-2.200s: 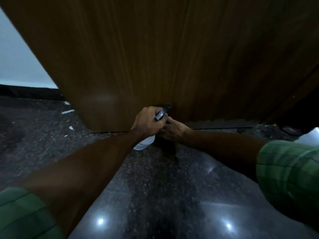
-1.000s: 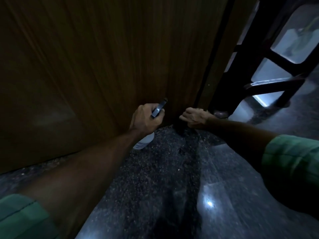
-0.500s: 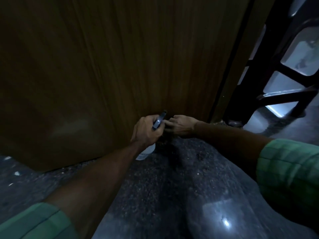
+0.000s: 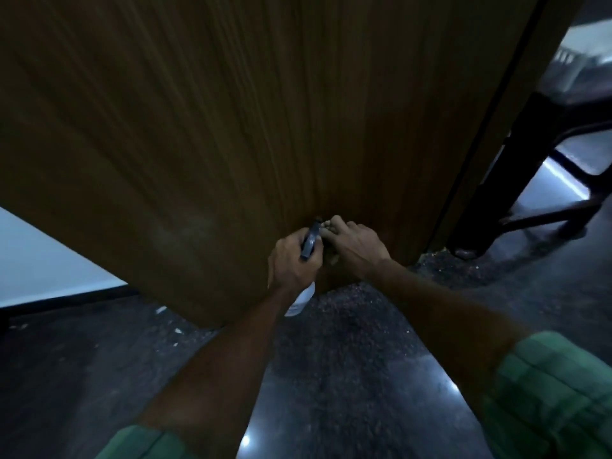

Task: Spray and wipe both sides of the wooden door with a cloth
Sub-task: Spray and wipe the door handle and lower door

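Since half a second earlier, the view had swung left, so that pale wall (image 4: 49,260) was exposed beyond the wooden door (image 4: 265,127), and the right hand (image 4: 356,241) had been brought against the nozzle of the spray bottle (image 4: 303,301); another spray low on this face was judged likely. The bottle was gripped in the left hand (image 4: 293,260). Whether anything was held in the right hand could not be told; no cloth was visible. The door showed straight vertical grain, the floor (image 4: 331,376) polished speckled stone.

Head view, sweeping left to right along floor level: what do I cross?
Pale wall → wooden door → left hand gripping the spray bottle → right hand low on the door → dark metal frame.
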Available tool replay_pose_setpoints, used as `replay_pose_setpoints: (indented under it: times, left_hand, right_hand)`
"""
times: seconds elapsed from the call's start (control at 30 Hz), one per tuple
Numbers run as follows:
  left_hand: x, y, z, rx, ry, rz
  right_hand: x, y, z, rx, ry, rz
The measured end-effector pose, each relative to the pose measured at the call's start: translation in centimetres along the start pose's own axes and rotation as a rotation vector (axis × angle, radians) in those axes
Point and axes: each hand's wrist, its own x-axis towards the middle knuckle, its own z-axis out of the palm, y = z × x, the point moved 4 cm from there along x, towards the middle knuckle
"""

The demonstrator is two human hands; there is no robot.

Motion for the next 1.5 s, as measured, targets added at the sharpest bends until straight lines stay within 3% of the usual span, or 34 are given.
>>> replay_pose_setpoints:
  times: [0.23,0.4,0.53,0.77,1.03,1.23,1.37,1.5]
  left_hand:
    - [2.7,13.3,-20.2,0.025,0.0,-0.085]
    - [3.5,23.3,-35.5,-0.002,0.045,-0.117]
    - [2.0,28.0,-44.3,-0.074,0.1,-0.128]
    - [-1.9,28.2,-53.7,-0.131,0.233,-0.196]
    - [-3.6,25.5,-60.8,-0.109,0.387,-0.273]
    - [-1.7,22.9,-64.4,-0.105,0.461,-0.288]
    - [0.0,21.8,-65.8,-0.104,0.505,-0.288]
    - [0.5,20.7,-66.7,-0.114,0.481,-0.277]
  right_hand:
    - [0.6,-4.3,-25.9,0.231,-0.051,0.263]
    - [1.6,-8.2,-44.2,0.342,-0.063,0.345]
    - [2.0,-11.5,-54.4,0.42,-0.04,0.424]
    - [3.6,-16.5,-62.0,0.543,0.021,0.432]
    - [9.3,-23.4,-65.5,0.465,0.129,0.134]
    - [14.3,-27.5,-66.3,0.452,0.108,0.011]
    - [16.4,-30.0,-65.4,0.409,-0.113,-0.027]
    - [17.4,-31.2,-65.1,0.549,-0.233,0.118]
